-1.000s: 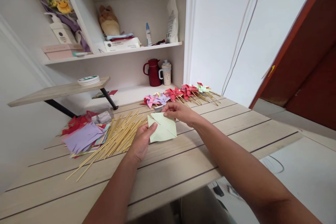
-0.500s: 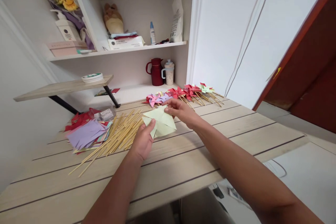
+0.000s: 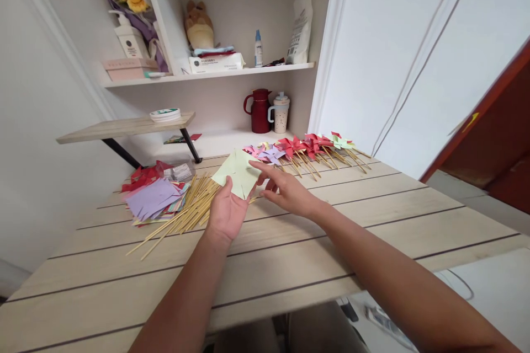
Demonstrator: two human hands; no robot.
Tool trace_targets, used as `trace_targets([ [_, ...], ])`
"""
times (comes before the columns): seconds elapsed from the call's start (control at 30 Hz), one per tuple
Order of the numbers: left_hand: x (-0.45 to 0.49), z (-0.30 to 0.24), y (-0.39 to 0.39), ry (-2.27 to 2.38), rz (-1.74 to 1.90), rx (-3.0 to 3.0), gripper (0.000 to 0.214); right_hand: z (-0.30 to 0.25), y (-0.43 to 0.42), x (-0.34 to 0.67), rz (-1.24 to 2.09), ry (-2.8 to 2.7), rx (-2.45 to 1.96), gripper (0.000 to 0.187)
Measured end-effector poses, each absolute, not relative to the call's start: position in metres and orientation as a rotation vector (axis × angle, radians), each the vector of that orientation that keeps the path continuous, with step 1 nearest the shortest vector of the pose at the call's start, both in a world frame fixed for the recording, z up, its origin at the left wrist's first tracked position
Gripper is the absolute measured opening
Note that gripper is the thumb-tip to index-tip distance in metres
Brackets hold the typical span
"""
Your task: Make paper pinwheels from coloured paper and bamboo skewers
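Note:
My left hand holds a pale green paper square raised off the wooden table, thumb on its lower edge. My right hand is beside it, fingers stretched out, fingertips touching the paper's right edge. Left of my left hand lies a heap of thin bamboo sticks. A stack of cut coloured paper squares, purple on top and red behind, lies further left. Behind my hands a row of finished paper pinwheels on sticks lies along the table's far edge.
A small clear plastic box sits behind the paper stack. A red jug and a speckled cup stand on the lower shelf. Upper shelves hold bottles, a bag and a plush toy. A side shelf carries a tape roll. A white wall stands to the right.
The green paper has been lifted and tilted up toward the far side. My right hand let go of its top corner and opened, now touching the right edge. The camera swung left.

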State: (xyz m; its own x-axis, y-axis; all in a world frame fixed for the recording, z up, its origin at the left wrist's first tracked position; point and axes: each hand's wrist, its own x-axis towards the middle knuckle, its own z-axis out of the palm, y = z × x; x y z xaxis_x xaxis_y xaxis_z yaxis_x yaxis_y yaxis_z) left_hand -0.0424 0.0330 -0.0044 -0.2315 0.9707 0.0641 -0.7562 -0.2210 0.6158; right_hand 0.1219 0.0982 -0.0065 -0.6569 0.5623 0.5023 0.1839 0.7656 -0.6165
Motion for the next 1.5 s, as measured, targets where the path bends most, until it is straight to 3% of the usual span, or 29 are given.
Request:
trace_targets([
  [0.77,-0.035,0.002,0.026,0.52,1.647,0.574,0.043,-0.012,0.098,0.114,0.538,-2.015,-0.463,0.008],
  [1.13,-0.031,-0.003,0.026,0.542,1.642,0.627,0.041,-0.006,0.091,0.108,1.011,-1.772,-0.512,0.028],
  [1.5,-0.026,-0.003,0.023,0.486,1.676,0.754,0.043,-0.003,0.08,0.102,1.122,-1.62,-0.595,0.029],
])
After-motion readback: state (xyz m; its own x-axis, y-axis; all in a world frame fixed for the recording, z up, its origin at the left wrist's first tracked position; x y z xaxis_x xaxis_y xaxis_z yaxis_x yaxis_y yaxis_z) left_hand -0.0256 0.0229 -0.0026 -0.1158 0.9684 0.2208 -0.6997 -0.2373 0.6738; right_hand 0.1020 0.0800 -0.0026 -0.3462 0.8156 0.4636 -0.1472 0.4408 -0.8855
